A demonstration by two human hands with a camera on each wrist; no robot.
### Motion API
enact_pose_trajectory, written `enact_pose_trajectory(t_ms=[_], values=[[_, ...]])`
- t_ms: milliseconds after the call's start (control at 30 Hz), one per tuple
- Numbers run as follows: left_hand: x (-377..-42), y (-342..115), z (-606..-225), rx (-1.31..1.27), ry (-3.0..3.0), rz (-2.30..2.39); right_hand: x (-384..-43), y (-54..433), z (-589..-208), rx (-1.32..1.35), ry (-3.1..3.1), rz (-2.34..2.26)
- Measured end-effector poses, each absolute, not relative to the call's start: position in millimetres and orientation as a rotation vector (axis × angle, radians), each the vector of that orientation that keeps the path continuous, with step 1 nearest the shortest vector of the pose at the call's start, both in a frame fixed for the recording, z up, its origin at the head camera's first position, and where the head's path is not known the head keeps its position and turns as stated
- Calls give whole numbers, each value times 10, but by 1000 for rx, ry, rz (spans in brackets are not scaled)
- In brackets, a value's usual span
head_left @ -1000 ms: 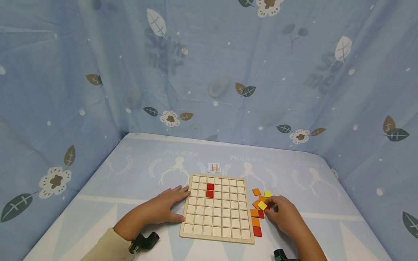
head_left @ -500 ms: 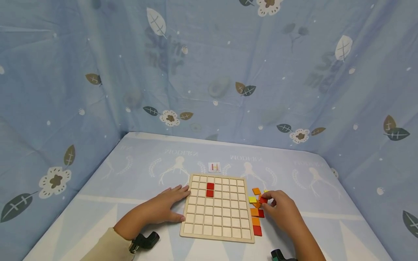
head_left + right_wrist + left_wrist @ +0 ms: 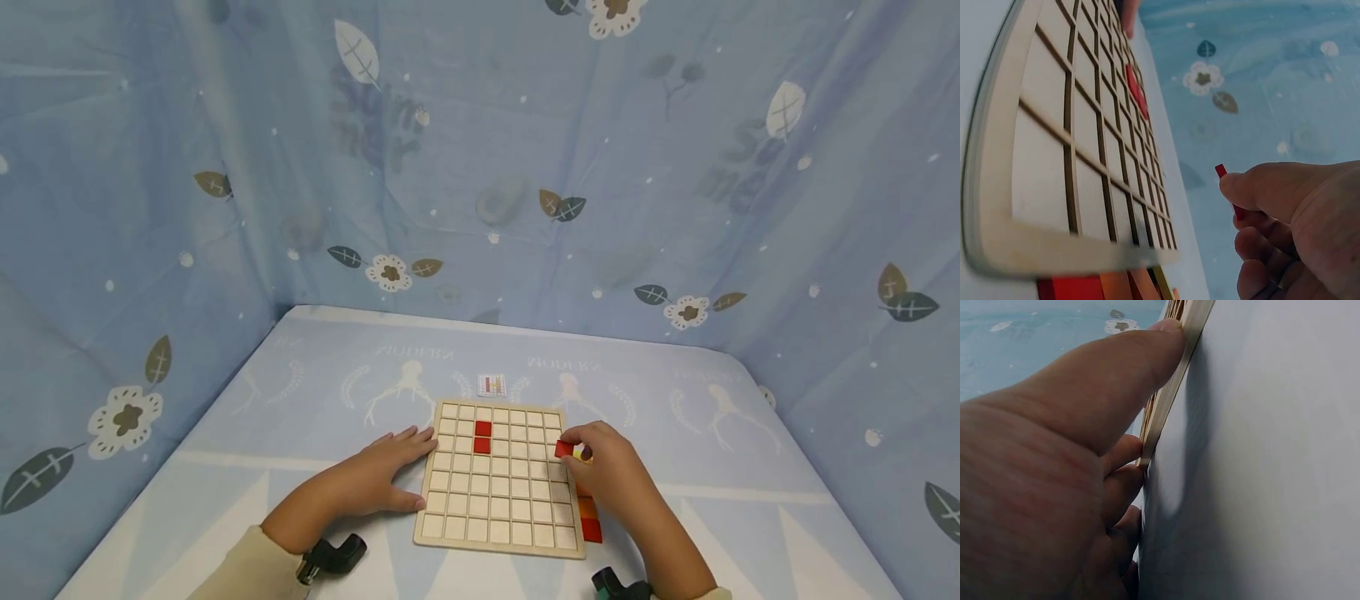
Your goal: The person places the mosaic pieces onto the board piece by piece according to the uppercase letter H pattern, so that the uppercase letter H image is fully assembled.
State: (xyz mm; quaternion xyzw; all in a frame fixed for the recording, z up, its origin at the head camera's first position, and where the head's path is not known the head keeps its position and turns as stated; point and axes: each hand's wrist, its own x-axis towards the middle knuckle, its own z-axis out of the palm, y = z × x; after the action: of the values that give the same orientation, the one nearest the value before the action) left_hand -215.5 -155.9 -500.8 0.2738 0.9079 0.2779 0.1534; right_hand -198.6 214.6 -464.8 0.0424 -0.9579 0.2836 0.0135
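A wooden grid board (image 3: 498,508) lies on the table, with two red square tiles (image 3: 483,437) set one below the other in its upper part. My left hand (image 3: 371,475) rests at the board's left edge, fingers spread; in the left wrist view the thumb (image 3: 1141,356) touches the board's side. Over the right edge of the board, my right hand (image 3: 611,467) pinches a red tile (image 3: 564,449) between thumb and fingers. In the right wrist view that held tile (image 3: 1238,212) appears edge-on, raised above the board. The hand hides most of the loose tiles behind it.
Beside the board's right edge lie loose tiles, among them an orange tile (image 3: 587,507) and a red one (image 3: 592,531). A small printed card (image 3: 492,385) with a coloured grid lies beyond the far edge of the board. Patterned curtains (image 3: 480,167) surround the table.
My right hand has picked the red tile from the loose pile and carried it left over the board's right edge. A yellow tile in the pile shifted left. My left hand has stayed put.
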Motion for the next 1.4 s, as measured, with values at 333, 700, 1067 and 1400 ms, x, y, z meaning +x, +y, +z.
enact_pose_trajectory(t_ms=[333, 700, 1067, 1400], values=[[-2178, -1517, -5020, 773, 2608, 786, -2055, 1817, -4707, 338, -2967, 971], [-2165, -1487, -5016, 758, 2607, 783, -2159, 1541, -4806, 560, -3003, 925], [-2154, -1530, -4962, 750, 2615, 805, -2225, 1342, -4915, 640, -3046, 891], [-2163, -1525, -4984, 723, 2628, 777, -2178, 1240, -4909, 658, -3035, 875]])
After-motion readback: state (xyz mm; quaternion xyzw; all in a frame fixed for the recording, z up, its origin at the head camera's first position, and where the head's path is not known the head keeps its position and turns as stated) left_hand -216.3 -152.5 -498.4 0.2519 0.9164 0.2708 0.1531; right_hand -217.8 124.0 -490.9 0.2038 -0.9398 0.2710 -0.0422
